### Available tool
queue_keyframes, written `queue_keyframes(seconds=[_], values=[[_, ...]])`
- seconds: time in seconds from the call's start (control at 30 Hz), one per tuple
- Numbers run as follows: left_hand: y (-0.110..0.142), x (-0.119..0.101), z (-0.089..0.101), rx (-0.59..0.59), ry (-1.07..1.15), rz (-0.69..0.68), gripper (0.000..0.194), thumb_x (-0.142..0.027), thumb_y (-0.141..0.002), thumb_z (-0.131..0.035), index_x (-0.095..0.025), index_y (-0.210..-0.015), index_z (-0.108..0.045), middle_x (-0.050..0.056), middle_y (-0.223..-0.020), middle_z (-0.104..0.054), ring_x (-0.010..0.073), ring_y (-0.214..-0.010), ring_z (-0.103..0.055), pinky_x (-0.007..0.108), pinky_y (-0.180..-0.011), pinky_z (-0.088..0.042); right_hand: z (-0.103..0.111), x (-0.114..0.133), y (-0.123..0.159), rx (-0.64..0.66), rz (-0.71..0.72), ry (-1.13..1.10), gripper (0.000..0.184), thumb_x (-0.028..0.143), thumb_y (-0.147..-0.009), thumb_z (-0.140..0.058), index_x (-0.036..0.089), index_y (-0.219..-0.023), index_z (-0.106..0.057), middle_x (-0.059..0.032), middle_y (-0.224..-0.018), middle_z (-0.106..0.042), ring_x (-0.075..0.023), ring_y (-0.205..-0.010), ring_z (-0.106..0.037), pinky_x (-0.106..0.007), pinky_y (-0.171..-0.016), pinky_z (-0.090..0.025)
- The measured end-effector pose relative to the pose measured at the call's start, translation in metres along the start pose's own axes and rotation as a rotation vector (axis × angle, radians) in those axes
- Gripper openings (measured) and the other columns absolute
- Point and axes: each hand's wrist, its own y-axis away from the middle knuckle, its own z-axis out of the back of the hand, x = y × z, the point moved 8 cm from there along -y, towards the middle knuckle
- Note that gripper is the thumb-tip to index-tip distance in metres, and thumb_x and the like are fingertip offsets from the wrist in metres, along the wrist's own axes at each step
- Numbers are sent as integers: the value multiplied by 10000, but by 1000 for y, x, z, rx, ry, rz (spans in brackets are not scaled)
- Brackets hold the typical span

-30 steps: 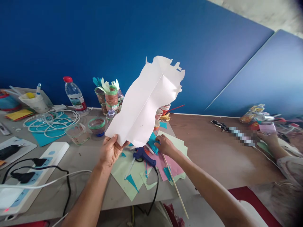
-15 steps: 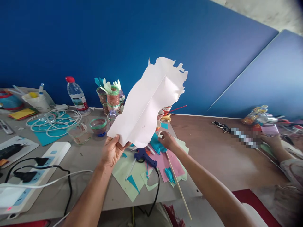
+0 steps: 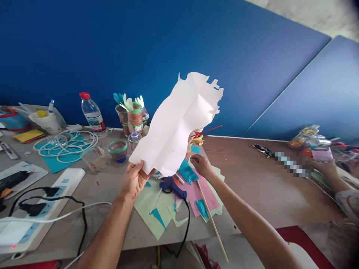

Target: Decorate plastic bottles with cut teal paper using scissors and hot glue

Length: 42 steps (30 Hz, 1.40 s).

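The left hand (image 3: 136, 183) pinches the white paper (image 3: 174, 127) by its lower end, above the bench (image 3: 252, 168); a light grip should spare it new creases. The right hand (image 3: 202, 166), half curled near the blue paper (image 3: 187, 172), holds nothing discernible.

I count one white cutout (image 3: 174, 129), one blue glue gun (image 3: 174, 188), two plugs (image 3: 33, 209) (black ones).

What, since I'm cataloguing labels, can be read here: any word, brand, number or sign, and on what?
No text can be read.
Label on the red-capped bottle: print too small and blurred to read.
Strip at right: pixelated, so I cannot tell whether it bears text.
White paper in the left hand: no lettering visible.
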Motion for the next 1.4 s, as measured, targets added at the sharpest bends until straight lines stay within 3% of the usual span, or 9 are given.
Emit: queue_keyframes(seconds=[0.07, 0.2, 0.27, 0.37, 0.57, 0.83, 1.03, 1.23, 1.4], values=[[1, 3, 0, 5, 0, 19, 441, -185, -765, -696, -265, -1182, -576, 42, -1058, -716, 202, -843, -700, 312, -609, -628, 2, 20, 16, 75, 93, -145, 336, 424, -886, -413, 173, -882, -636, -47, -811, -658, -185, -778, -607, -286, -698, -472], [2, 13, -1, 19, 5, 68, 489, -180, -753, -713, -252, -1210, -556, 51, -1068, -716, 201, -813, -705, 339, -629, -630, -10, 74, 55, 352, 342, -815, 586, 678, -795, -469, 162, -1026, -624, -85, -886, -663, -222, -857, -605, -328, -747, -492], [3, 17, -2, 33, 15, 93, 516, -173, -749, -717, -256, -1227, -543, 48, -1076, -718, 204, -829, -706, 361, -666, -629, -15, 82, 61, 319, 313, -952, 567, 661, -735, -585, 186, -1043, -614, -78, -885, -672, -223, -831, -607, -332, -719, -504], [5, 20, -8, 73, 35, 118, 540, -171, -755, -711, -268, -1253, -524, 44, -1085, -719, 210, -880, -703, 397, -738, -618, -19, 76, 55, 151, 217, -1036, 413, 544, -697, -692, 201, -914, -616, -44, -791, -669, -194, -722, -595, -314, -641, -508], [6, 20, -11, 134, 23, 141, 556, -289, -771, -688, -228, -1295, -512, 89, -1113, -708, 255, -932, -698, 409, -780, -603, -6, 65, 42, 75, 249, -926, 253, 398, -718, -684, 174, -801, -599, -29, -743, -656, -176, -691, -592, -306, -634, -504], [4, 35, -5, 146, -172, 220, 509, -226, -712, -744, -181, -1193, -584, 99, -981, -740, 249, -811, -718, 358, -667, -617, 6, 64, 40, 79, 290, -771, 350, 332, -781, -585, 164, -1088, -579, -72, -952, -691, -202, -845, -637, -313, -720, -515], [1, 21, -9, 119, -141, 76, 543, -251, -716, -752, -244, -1221, -550, 53, -995, -733, 209, -794, -718, 306, -650, -609, 37, 42, 55, -326, 247, -656, 402, 322, -857, -483, 177, -1231, -479, -70, -939, -641, -180, -841, -607, -327, -761, -502], [-2, 12, -6, 75, -107, -8, 547, -278, -715, -756, -272, -1222, -551, 43, -1042, -718, 182, -795, -705, 292, -656, -603, -1, 42, 87, 12, 272, -265, 218, 286, -853, -518, 199, -1014, -636, -64, -926, -658, -190, -808, -599, -310, -709, -475], [-2, 7, -5, 91, -72, -37, 515, -264, -701, -770, -285, -1178, -578, 19, -969, -729, 168, -755, -700, 283, -626, -602, -7, 40, 88, 29, 282, -163, 209, 228, -868, -486, 200, -971, -665, -61, -915, -666, -186, -803, -605, -300, -701, -461]])
